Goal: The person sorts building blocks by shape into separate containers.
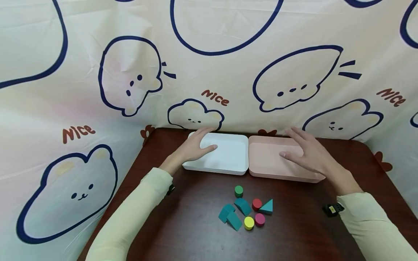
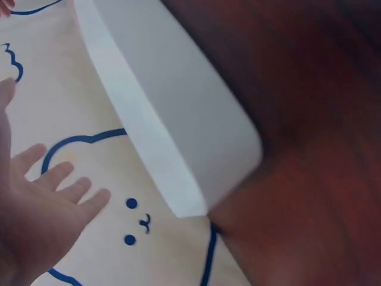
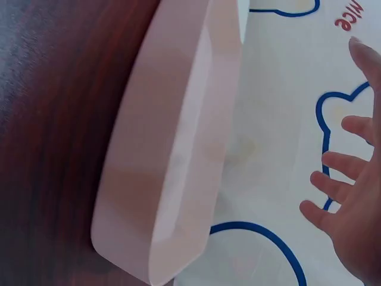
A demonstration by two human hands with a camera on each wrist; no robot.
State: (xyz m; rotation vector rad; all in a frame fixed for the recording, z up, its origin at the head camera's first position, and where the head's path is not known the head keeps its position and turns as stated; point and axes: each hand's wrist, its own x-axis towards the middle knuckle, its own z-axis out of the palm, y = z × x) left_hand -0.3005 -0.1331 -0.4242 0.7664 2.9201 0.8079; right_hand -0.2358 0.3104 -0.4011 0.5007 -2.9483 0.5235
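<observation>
Over the left part of a white tray [image 1: 228, 168] my left hand [image 1: 192, 146] hovers with fingers spread and nothing in it. In the left wrist view that hand [image 2: 47, 208] shows apart from the white tray [image 2: 196, 101]. My right hand [image 1: 308, 152] is held above the pink tray [image 1: 267, 174], thumb and fingers stretched apart and holding nothing. The right wrist view has the same hand [image 3: 351, 185] to the right of the pink tray [image 3: 143, 149], not touching it. Both trays stand side by side at the back of the table, their visible insides bare.
In front of the trays lie small blocks: a green cylinder [image 1: 238, 191], a red one [image 1: 256, 204], a yellow one [image 1: 249, 223], a magenta one [image 1: 259, 219], a teal triangle [image 1: 267, 207], a teal arch [image 1: 242, 206] and other teal pieces [image 1: 234, 220]. A printed cloth [image 1: 235, 79] hangs behind the dark table [image 1: 183, 224].
</observation>
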